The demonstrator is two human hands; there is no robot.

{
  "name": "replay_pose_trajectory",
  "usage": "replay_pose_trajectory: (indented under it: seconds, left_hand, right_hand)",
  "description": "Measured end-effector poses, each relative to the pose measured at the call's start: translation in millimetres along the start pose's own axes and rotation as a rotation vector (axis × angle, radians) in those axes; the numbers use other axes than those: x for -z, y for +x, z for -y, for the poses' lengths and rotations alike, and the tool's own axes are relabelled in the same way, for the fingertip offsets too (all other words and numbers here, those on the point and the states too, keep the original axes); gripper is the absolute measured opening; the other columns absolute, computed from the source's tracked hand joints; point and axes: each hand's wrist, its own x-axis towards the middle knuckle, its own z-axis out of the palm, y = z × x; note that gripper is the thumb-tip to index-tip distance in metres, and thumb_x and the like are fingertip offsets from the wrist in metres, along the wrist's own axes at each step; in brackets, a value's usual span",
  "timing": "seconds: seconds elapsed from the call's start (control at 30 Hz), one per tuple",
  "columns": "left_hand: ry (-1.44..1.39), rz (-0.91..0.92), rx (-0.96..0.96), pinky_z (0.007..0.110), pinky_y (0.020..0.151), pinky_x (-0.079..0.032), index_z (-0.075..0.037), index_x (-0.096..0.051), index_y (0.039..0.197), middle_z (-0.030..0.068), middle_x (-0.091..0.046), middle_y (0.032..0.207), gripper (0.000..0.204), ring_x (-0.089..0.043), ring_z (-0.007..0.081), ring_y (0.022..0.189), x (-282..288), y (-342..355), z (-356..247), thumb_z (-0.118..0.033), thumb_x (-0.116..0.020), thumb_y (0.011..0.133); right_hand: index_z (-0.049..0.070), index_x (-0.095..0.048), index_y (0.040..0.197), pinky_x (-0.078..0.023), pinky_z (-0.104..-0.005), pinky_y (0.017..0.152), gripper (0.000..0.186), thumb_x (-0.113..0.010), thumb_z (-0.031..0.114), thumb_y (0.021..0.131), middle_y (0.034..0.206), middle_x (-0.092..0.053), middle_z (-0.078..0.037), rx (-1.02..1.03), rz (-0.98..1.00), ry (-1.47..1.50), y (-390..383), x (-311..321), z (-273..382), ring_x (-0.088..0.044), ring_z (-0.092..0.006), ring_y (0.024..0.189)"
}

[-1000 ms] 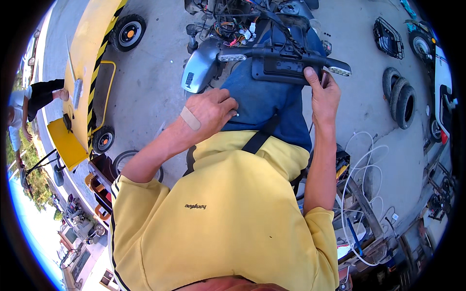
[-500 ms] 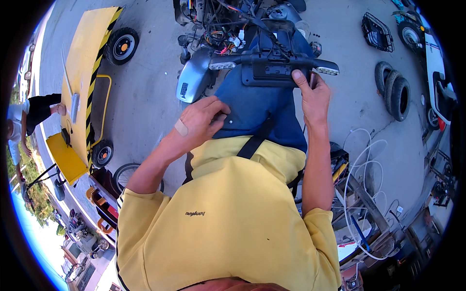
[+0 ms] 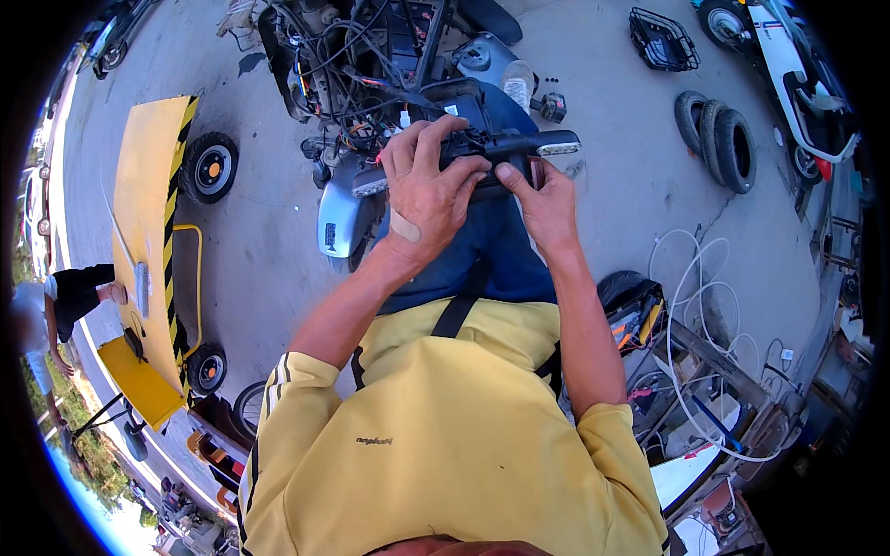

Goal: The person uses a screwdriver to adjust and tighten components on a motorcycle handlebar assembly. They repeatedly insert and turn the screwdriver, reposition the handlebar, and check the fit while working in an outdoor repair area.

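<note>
Across my lap lies a black plastic light bracket (image 3: pixel 491 190), with a clear-lensed turn signal (image 3: pixel 556 144) at its right end and another signal (image 3: pixel 369 183) at its left. My right hand (image 3: pixel 547 202) grips the bracket's near edge right of centre, thumb on top. My left hand (image 3: pixel 425 190) is over the bracket's left half and hides much of it. Its thumb and forefinger are pinched together at the middle; anything between them is hidden. Just beyond, a stripped vehicle frame (image 3: pixel 315 65) carries tangled wires. A silver-blue curved panel (image 3: pixel 339 218) is left of my leg.
At the left stands a yellow platform cart (image 3: pixel 144 176) with black-striped edging; a person's legs (image 3: pixel 79 296) are beyond it. Right lie several tyres (image 3: pixel 732 148), a black wire basket (image 3: pixel 663 39) and a coiled white hose (image 3: pixel 677 361). A white scooter (image 3: pixel 788 74) is at the far right.
My left hand has risen from my lap onto the bracket. My right hand still grips it. The view has shifted, so the scene sits differently in the picture.
</note>
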Motion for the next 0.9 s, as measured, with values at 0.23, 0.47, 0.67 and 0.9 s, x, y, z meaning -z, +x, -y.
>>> replay_pose_trajectory:
  seconds: [0.23,0.47,0.67,0.9]
  left_hand:
    - [0.05,-0.033,-0.074,0.051,0.108,-0.042,-0.014,-0.082,0.099,0.0052,-0.064,0.14,0.021,-0.054,0.0358,0.129,-11,0,1,-0.012,-0.087,0.078]
    - [-0.033,0.023,-0.083,0.048,0.095,-0.051,-0.01,-0.079,0.1,0.0112,-0.066,0.132,0.022,-0.064,0.035,0.115,-10,3,4,-0.008,-0.085,0.079]
    - [-0.038,0.024,-0.082,0.047,0.093,-0.052,-0.009,-0.078,0.1,0.0117,-0.066,0.13,0.023,-0.065,0.0347,0.113,-8,6,3,-0.008,-0.086,0.078]
    - [0.047,-0.02,-0.161,0.047,0.089,-0.055,-0.008,-0.076,0.104,0.0125,-0.067,0.129,0.028,-0.067,0.0348,0.107,-12,4,-1,-0.005,-0.086,0.077]
  right_hand:
    - [-0.007,-0.073,0.123,-0.054,-0.0289,0.09,0.04,-0.089,0.018,0.095,0.109,-0.077,-0.006,0.037,-0.017,0.018,3,2,-5,-0.065,-0.0104,0.098]
    - [-0.007,-0.074,0.121,-0.055,-0.0288,0.089,0.039,-0.088,0.019,0.096,0.109,-0.078,-0.006,-0.011,-0.018,-0.033,2,3,-2,-0.066,-0.0098,0.097]
    - [-0.006,-0.075,0.122,-0.055,-0.0295,0.089,0.04,-0.088,0.02,0.095,0.107,-0.08,-0.007,-0.003,-0.022,-0.032,-1,0,5,-0.067,-0.0104,0.095]
    - [-0.007,-0.075,0.124,-0.055,-0.0296,0.091,0.039,-0.088,0.016,0.095,0.112,-0.08,-0.007,-0.027,-0.014,-0.078,2,4,1,-0.068,-0.0109,0.098]
